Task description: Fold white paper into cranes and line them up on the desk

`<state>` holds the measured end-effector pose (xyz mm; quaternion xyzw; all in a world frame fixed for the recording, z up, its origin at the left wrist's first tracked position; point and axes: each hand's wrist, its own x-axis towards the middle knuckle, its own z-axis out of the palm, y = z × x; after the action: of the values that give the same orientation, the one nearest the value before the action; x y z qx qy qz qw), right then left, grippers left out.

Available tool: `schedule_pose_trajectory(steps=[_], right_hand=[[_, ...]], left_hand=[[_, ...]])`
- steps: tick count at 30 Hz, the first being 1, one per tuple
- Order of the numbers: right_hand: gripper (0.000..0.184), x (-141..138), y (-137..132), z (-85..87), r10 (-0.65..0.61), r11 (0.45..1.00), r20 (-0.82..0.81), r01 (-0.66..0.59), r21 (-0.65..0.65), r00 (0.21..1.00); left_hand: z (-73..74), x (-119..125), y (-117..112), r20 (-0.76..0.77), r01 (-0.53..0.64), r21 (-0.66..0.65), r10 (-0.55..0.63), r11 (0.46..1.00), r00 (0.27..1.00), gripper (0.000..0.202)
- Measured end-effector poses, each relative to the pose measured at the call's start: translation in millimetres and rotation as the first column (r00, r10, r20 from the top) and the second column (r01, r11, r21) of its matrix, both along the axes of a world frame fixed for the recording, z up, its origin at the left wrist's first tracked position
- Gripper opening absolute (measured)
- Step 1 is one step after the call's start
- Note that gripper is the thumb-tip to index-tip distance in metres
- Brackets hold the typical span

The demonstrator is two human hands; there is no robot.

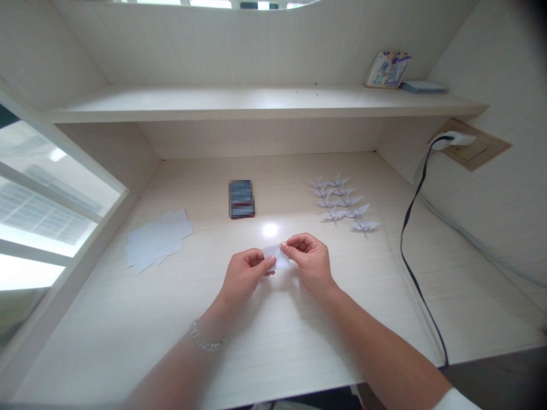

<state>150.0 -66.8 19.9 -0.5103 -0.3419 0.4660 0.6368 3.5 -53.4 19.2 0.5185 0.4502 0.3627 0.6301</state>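
A small folded white paper (pixel 277 259) sits mid-frame, pinched between the thumb and fingers of the left hand (pixel 248 272) and the right hand (pixel 311 261). Folded paper cranes (pixel 340 200) stand right of centre; loose white sheets (pixel 160 238) lie at centre left.

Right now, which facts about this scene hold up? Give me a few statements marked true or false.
1. The left hand and right hand both hold one small white paper. True.
2. The bracelet is on the right arm. False: the bracelet is on the left arm.
3. The folded paper figures are right of the loose sheets. True.
4. The colourful packet lies among the sheets. False: the packet is on the shelf.
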Motion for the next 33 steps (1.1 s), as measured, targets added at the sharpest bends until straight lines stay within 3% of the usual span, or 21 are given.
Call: schedule_pose_trajectory(steps=[4,8,13,18,27,30,33], right_hand=[[0.019,1.1,0.5,-0.9,0.027,1.0,0.013,-0.027,0.005,1.0],[0.018,3.5,1.1,-1.6,0.085,0.996,0.046,-0.086,0.012,0.995],[0.018,5.7,1.4,1.4,0.126,0.992,0.067,-0.126,-0.001,0.99],[0.016,7.6,1.0,3.1,0.217,0.976,0.153,-0.218,-0.014,0.964],[0.019,9.8,-0.7,1.2,0.303,0.953,0.19,-0.295,-0.068,0.934],[0.02,9.5,-0.4,0.9,0.302,0.953,0.179,-0.295,-0.068,0.936],[0.028,8.5,0.1,0.3,0.311,0.95,0.129,-0.307,-0.056,0.941]], left_hand=[[-0.4,-2.2,1.3,-0.005,0.01,-0.023,-0.011,1.0,1.0,0.028],[1.2,-4.4,2.4,-0.104,0.039,0.071,-0.031,0.997,0.994,0.027],[2.6,-5.5,2.4,-0.044,0.05,0.047,-0.048,0.998,0.998,0.031],[2.6,-7.8,2.5,-0.179,0.112,0.085,-0.095,0.99,0.979,0.029],[7.7,-7.9,3.0,-0.292,0.244,0.144,-0.195,0.959,0.936,0.03],[7.6,-7.5,2.1,-0.324,0.24,0.179,-0.173,0.954,0.93,0.029],[5.9,-7.5,2.4,-0.302,0.165,0.205,-0.098,0.965,0.948,0.03]])
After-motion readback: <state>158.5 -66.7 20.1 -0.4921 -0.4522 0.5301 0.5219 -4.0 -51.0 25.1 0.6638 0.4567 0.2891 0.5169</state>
